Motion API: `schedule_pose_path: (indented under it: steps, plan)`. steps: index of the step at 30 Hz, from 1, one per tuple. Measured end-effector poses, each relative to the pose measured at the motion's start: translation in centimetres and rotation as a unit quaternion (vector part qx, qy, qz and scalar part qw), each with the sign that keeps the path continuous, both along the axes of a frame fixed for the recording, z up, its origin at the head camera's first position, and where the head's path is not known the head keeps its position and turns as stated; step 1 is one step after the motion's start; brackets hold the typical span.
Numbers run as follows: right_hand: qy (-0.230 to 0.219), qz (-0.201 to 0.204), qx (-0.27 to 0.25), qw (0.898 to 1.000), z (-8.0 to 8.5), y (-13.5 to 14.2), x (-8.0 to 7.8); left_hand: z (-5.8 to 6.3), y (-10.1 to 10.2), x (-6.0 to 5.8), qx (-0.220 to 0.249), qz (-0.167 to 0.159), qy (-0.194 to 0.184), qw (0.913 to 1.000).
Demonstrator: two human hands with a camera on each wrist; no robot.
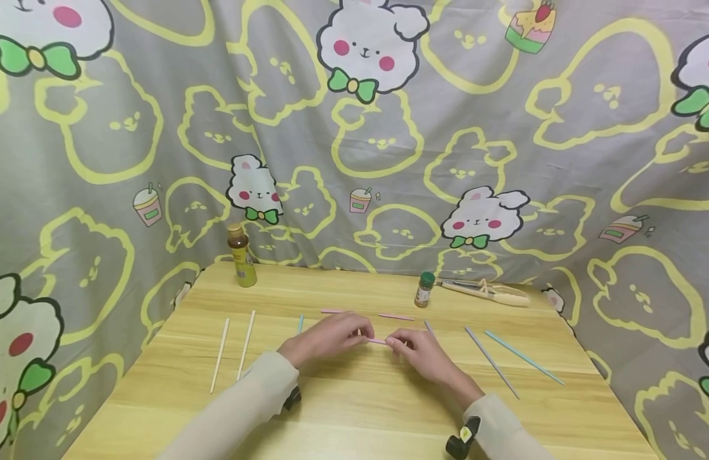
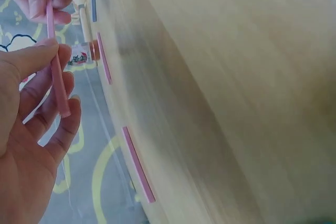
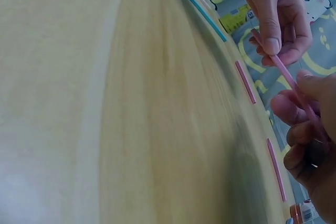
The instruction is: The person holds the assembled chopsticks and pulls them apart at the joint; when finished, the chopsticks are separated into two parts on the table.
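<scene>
A thin pink stick (image 1: 378, 341) is held up between both hands over the middle of the table. My left hand (image 1: 334, 333) pinches it between thumb and fingers, and its end sticks out past the fingertips in the left wrist view (image 2: 61, 90). The right hand (image 1: 426, 354) grips the other part with thumb and curled fingers. Behind the hands lie two more pink sticks, one at left (image 1: 331, 311) and one at right (image 1: 396, 316). A blue stick (image 1: 300, 324) is partly covered by the left hand, a short purple piece (image 1: 428, 326) shows beyond the right.
Two white sticks (image 1: 219, 354) lie at the left. A purple stick (image 1: 492, 363) and a light blue stick (image 1: 524, 357) slant at the right. Along the back stand a yellow-labelled bottle (image 1: 244, 271) and a green-capped jar (image 1: 423, 292), with tongs (image 1: 492, 293) beside the jar.
</scene>
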State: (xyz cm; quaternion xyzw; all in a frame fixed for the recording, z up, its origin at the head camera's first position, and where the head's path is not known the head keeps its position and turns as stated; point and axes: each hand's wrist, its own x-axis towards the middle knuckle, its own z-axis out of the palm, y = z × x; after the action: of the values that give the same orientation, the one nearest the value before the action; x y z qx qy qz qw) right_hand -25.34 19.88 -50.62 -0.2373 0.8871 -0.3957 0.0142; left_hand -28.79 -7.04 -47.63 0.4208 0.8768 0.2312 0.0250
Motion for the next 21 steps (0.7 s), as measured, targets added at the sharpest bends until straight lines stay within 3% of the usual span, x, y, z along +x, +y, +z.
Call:
schedule_pose_path:
  steps: [5, 13, 21]
  plan:
    - [-0.004, 0.001, 0.003, 1.0, -0.1, 0.0, 0.6, -0.2, 0.0, 0.7, 0.01, 0.007, 0.007, 0.9999]
    - [0.01, -0.002, 0.003, 1.0, -0.2, -0.1, 1.2, -0.6, 0.0, 2.1, 0.032, 0.036, -0.03, 0.9984]
    - [0.07, 0.002, -0.007, 0.998, -0.1, -0.4, 1.7, -1.4, 0.1, 3.1, 0.063, 0.063, -0.014, 0.9959]
